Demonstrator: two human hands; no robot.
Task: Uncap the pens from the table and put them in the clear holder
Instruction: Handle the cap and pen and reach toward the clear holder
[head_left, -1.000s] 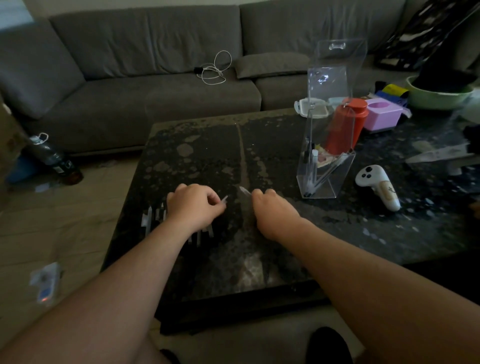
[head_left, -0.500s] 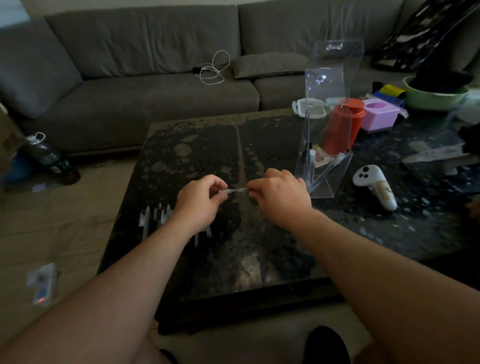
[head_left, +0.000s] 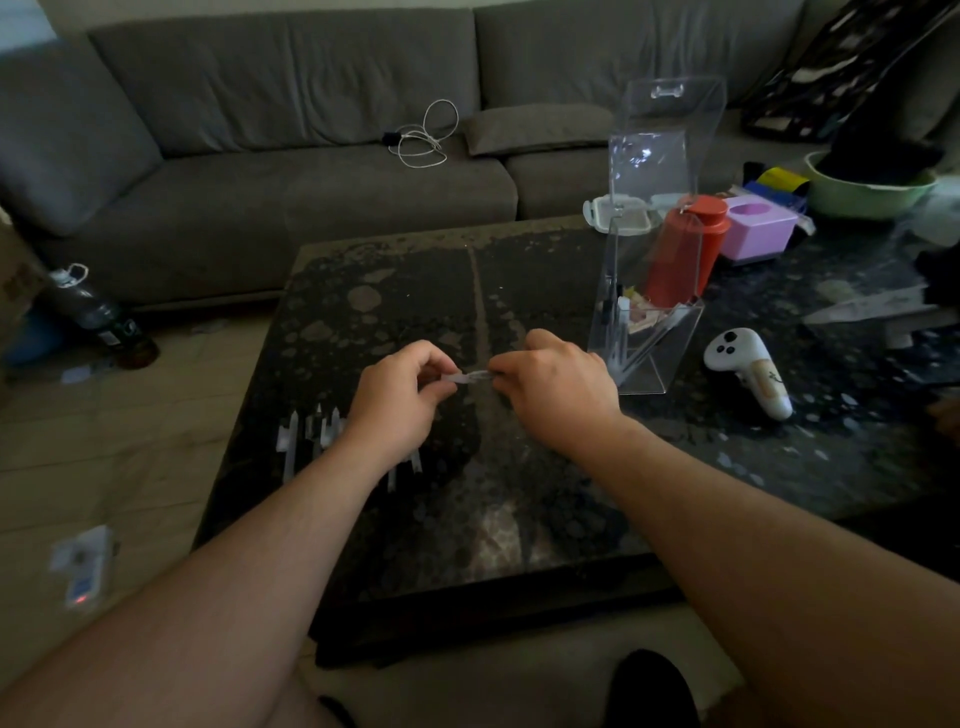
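Two bare forearms reach out over a dark, speckled stone desk (head_left: 519, 291). The left hand (head_left: 397, 400) and the right hand (head_left: 556, 389) meet above its middle, each pinching one end of a single thin, pale pen (head_left: 467, 375) held level between them. Under the left wrist lies a row of slim whitish pens (head_left: 306, 436); the count is unclear. Just right of the hands stands one clear plastic holder (head_left: 654, 249), tall and angular, with a few pens leaning inside. Beyond it are one red bottle (head_left: 691, 244), a white controller (head_left: 748, 369) and a grey fabric sofa (head_left: 311, 130).
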